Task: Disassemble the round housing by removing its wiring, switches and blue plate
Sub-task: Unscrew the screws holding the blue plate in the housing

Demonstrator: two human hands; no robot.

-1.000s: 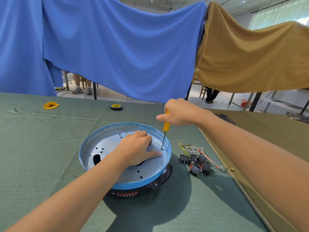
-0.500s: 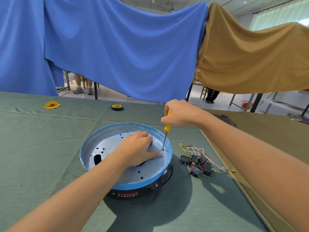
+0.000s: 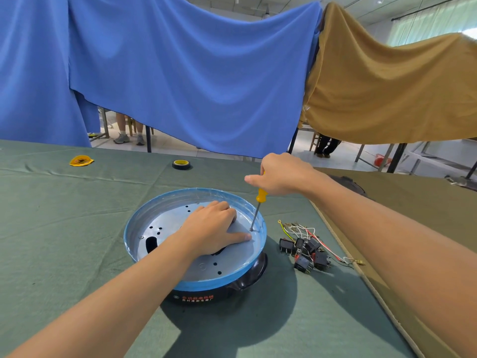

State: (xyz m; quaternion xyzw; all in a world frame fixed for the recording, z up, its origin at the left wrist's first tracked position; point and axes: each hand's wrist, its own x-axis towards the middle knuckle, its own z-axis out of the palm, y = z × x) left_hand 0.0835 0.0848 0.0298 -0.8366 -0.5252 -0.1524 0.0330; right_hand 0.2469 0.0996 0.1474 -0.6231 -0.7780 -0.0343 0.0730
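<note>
Green cloth (image 3: 64,228) carries the round housing (image 3: 196,297), blue plate (image 3: 144,215) seated in it, wiring and switches (image 3: 307,248) just beside; left hand (image 3: 211,228) stays pressed on the plate, while right hand (image 3: 281,174), clamped on the screwdriver (image 3: 261,196), has twisted again at the same screw (image 3: 251,229), so loosening goes on

Blue cloth (image 3: 180,73) and ochre cloth (image 3: 387,86) hang side by side as backdrop. Green cloth (image 3: 64,215) covers the table, with olive cloth (image 3: 426,215) on the adjacent one at right. Pale floor (image 3: 343,157) and dark table legs (image 3: 395,157) behind. Daylit curtained window (image 3: 436,21) top right.
</note>
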